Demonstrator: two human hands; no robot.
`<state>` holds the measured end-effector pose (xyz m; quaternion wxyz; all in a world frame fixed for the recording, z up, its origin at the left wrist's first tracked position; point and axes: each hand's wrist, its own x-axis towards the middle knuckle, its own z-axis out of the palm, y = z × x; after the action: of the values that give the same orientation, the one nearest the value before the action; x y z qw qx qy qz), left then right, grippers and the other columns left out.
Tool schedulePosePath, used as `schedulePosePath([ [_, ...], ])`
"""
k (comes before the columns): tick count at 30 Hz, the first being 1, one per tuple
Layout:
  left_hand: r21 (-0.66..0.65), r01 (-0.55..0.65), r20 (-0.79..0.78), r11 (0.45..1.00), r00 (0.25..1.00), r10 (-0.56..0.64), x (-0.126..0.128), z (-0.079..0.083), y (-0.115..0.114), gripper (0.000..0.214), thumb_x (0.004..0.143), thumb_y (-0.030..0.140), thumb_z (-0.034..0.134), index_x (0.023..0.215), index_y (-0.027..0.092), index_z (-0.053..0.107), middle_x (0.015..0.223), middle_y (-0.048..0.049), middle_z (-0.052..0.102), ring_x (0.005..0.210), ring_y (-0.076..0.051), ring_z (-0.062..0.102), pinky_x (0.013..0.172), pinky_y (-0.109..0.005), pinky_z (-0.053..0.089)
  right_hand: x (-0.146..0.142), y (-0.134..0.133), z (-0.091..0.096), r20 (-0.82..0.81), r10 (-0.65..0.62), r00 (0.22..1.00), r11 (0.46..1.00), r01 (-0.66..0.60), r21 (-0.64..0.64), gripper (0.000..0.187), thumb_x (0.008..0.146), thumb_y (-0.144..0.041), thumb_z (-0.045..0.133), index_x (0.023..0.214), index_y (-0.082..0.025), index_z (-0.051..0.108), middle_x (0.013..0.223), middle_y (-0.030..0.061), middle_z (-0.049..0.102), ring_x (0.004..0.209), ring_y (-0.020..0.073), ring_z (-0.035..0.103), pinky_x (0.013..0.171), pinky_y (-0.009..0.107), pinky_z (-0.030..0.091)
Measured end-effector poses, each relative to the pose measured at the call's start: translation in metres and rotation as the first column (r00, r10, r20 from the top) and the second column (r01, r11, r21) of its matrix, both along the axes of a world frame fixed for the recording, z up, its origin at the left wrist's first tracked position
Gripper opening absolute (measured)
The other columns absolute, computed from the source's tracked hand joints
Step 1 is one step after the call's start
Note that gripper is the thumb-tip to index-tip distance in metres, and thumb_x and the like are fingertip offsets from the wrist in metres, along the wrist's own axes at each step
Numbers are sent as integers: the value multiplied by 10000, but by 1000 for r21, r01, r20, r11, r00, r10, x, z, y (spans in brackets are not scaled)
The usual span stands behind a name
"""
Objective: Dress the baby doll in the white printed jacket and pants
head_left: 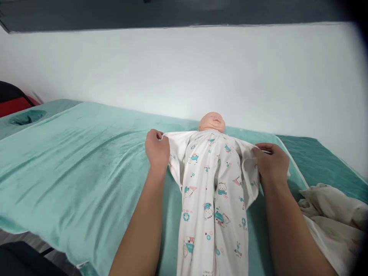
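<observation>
A baby doll (212,121) lies on its back on a teal towel (86,161), its head toward the wall. It wears a white sleep garment (212,191) printed with small teal and red figures. My left hand (156,149) is closed on the garment's left sleeve end, pinching the cloth beside the doll's shoulder. My right hand (271,163) grips the right sleeve end, fingers curled over the fabric. Both sleeves are spread outward from the doll's body.
The towel covers a padded table against a white wall (201,73). A crumpled cream cloth (333,211) lies at the right edge. A red and black object (13,101) sits at far left beyond the table.
</observation>
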<state>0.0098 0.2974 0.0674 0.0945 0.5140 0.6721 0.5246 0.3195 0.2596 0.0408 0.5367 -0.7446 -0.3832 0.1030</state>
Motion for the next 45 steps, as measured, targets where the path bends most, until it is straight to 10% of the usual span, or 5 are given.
schedulePosePath([
  [8, -35, 481, -400, 876, 797, -453, 30, -9, 13, 204, 936, 282, 483, 1092, 226, 604, 1168, -59, 660, 1149, -234, 554, 1022, -386, 405, -29, 5, -11, 512, 219, 831, 972, -231, -42, 313, 897, -360, 496, 1110, -219, 676, 1186, 103, 681, 1145, 288, 569, 1033, 483, 381],
  [28, -299, 239, -431, 924, 830, -354, 1, -14, 48, 387, 793, 54, 456, 976, 301, 690, 1078, -8, 723, 976, -223, 655, 758, -323, 462, 20, 45, -11, 367, 212, 906, 914, -51, -402, 330, 814, -360, 505, 1012, -305, 764, 1007, 90, 727, 857, 312, 650, 718, 430, 475],
  [34, -159, 557, -513, 815, 659, -550, 7, -11, 30, 586, 748, -37, 392, 1164, 272, 665, 1263, -2, 665, 1185, -180, 580, 1010, -334, 417, -7, 34, -7, 653, 277, 705, 942, -334, -40, 428, 811, -114, 401, 1027, -249, 744, 1233, 43, 674, 1202, 281, 548, 1051, 469, 418],
  [40, -234, 544, -611, 806, 563, -557, 16, -11, 15, 531, 885, 87, 409, 1380, 263, 485, 1388, -41, 582, 1282, -217, 509, 1097, -401, 339, -28, 14, 13, 597, 649, 472, 704, -670, -236, 569, 901, -221, 464, 1465, -288, 424, 1475, 70, 496, 1335, 274, 467, 1067, 473, 428],
  [45, -301, 459, -632, 836, 561, -535, 15, -12, 19, 498, 868, 101, 459, 1319, 306, 507, 1292, -29, 630, 1243, -226, 528, 1056, -400, 350, -15, 22, 1, 598, 671, 439, 712, -607, -353, 623, 895, -283, 496, 1498, -255, 341, 1463, 131, 488, 1304, 344, 487, 1015, 527, 446],
])
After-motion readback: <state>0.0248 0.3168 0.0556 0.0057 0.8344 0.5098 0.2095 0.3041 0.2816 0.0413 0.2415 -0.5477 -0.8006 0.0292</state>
